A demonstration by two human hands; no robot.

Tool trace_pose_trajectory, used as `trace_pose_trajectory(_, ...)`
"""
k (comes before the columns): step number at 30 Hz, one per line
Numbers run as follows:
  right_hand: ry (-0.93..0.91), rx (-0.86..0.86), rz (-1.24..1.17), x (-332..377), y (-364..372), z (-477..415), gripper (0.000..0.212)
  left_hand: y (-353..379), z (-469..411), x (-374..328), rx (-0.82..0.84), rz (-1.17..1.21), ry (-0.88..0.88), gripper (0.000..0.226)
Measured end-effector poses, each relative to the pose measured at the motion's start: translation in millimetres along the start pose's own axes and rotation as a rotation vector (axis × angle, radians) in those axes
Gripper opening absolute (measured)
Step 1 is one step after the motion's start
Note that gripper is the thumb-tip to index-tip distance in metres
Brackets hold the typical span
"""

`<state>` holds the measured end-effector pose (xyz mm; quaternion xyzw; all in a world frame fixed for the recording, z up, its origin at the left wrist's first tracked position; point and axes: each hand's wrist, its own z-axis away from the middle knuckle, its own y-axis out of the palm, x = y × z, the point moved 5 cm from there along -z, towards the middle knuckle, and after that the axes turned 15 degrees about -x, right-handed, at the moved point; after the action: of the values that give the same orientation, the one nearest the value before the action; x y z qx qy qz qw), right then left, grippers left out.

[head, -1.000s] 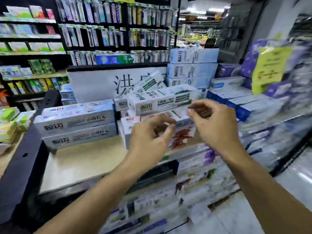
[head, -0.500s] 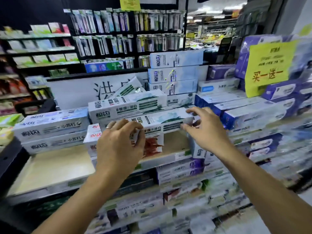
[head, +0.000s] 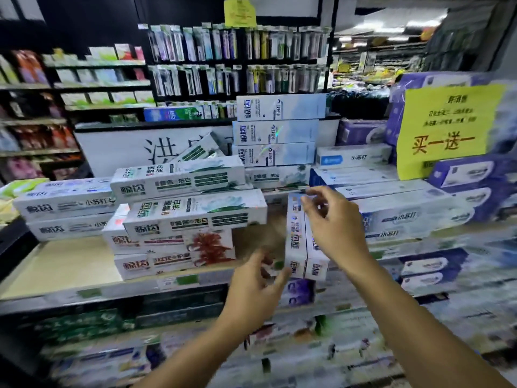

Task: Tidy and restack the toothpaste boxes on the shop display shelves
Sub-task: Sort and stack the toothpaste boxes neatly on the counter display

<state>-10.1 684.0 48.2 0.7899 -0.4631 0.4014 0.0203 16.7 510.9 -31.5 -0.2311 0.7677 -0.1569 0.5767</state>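
Two white toothpaste boxes (head: 298,242) stand on end at the front of the display shelf (head: 64,264). My right hand (head: 334,222) grips their top end, fingers curled over it. My left hand (head: 256,287) is at their bottom end, fingertips touching the lower left corner. Left of them lies an uneven stack of green-and-white boxes (head: 195,214) on top of red-flower boxes (head: 173,247). A neat pile of pale blue boxes (head: 275,131) rises behind.
More blue boxes (head: 402,214) are stacked to the right under a yellow offer sign (head: 444,130). Purple boxes (head: 472,175) sit at the far right. Two boxes (head: 67,208) lie at the shelf's left. Lower shelves below hold more stock, blurred. Toothbrush racks hang behind.
Both hands left the green-and-white stack and moved right. They now hold two boxes standing on end at the shelf's front. The camera view shifted left and closer.
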Motion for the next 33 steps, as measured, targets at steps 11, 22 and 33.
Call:
trace_pose_trajectory(11, 0.356, 0.398, 0.202, -98.0, 15.1, 25.2, 0.067, 55.3, -29.5, -8.7, -0.003, 0.195, -0.485, 0.069)
trace_pose_trajectory(22, 0.821, 0.331, -0.545, -93.5, 10.1, 38.1, 0.044, 58.6, -32.4, -34.1, 0.057, 0.647, -0.545, 0.042)
trace_pose_trajectory(33, 0.628, 0.158, -1.172, 13.1, -51.5, -18.2, 0.038, -11.4, -38.4, -125.3, 0.061, 1.063, -0.172, 0.042)
